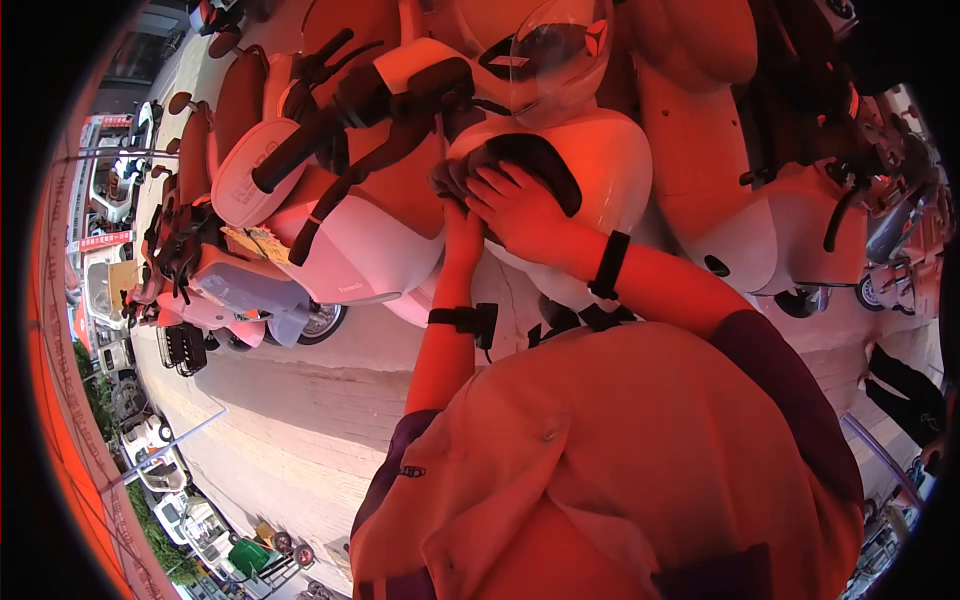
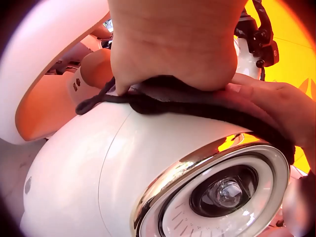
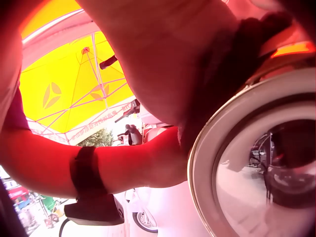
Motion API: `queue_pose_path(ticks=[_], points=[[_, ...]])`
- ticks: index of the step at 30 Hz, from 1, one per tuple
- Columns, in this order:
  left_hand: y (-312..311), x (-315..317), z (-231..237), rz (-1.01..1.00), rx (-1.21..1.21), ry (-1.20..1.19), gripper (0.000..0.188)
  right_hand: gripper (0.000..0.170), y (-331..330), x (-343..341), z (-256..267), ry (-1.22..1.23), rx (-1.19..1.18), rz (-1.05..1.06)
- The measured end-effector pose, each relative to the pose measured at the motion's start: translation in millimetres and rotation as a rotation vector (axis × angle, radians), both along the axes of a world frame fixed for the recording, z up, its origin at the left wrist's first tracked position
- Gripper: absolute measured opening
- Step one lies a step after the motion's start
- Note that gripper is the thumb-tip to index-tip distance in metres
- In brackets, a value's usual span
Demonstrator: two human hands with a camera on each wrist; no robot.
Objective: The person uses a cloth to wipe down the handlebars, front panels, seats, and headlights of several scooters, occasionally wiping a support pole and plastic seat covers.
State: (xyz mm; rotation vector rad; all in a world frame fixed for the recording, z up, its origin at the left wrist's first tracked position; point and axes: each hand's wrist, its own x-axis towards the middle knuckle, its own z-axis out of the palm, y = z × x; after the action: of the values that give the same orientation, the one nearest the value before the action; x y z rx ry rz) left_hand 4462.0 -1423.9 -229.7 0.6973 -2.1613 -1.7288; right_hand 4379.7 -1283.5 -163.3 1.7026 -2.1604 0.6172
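Observation:
A dark cloth (image 1: 555, 180) lies over the front of a white scooter (image 1: 622, 160), above its round headlight (image 2: 224, 192). My right hand (image 1: 520, 212) rests on the cloth, its fingers extended and slightly spread. Beside it, my left hand (image 1: 462, 225) is at the bunched left end of the cloth, its fingers mostly hidden. In the left wrist view, the heel of my left hand (image 2: 173, 47) is against the cloth (image 2: 197, 106), with the thumb touching its edge; part of my right hand (image 2: 291, 106) is at the right. The right wrist view shows my right palm (image 3: 163, 59) close above the headlight (image 3: 227, 168).
Handlebars with black grips (image 1: 300, 150) and a round mirror (image 1: 258, 170) stand close on the left. Another scooter (image 1: 725, 235) is close on the right. More scooters line both sides, and a person's dark-clothed legs (image 1: 900, 390) show at the far right. A yellow canopy (image 3: 64, 94) hangs overhead.

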Motion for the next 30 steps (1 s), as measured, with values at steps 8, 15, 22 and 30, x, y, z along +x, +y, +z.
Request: queue_pose_path(ticks=[8, 15, 22, 30], points=[[87, 15, 48, -0.108, -0.875, -0.164, 0.035, 0.042, 89, -36, 8, -0.312, -0.133, 0.098], [162, -64, 82, -0.166, -1.387, -0.225, 0.036, 0.054, 142, -109, -57, -0.441, -0.289, -0.051], [199, -133, 81, -0.327, -1.491, -0.263, 0.039, 0.073, 175, -129, -99, -1.065, -0.392, -0.289], [178, -78, 99, -0.047, -1.275, -0.355, 0.042, 0.067, 131, -131, -32, -0.612, -0.358, -0.214]])
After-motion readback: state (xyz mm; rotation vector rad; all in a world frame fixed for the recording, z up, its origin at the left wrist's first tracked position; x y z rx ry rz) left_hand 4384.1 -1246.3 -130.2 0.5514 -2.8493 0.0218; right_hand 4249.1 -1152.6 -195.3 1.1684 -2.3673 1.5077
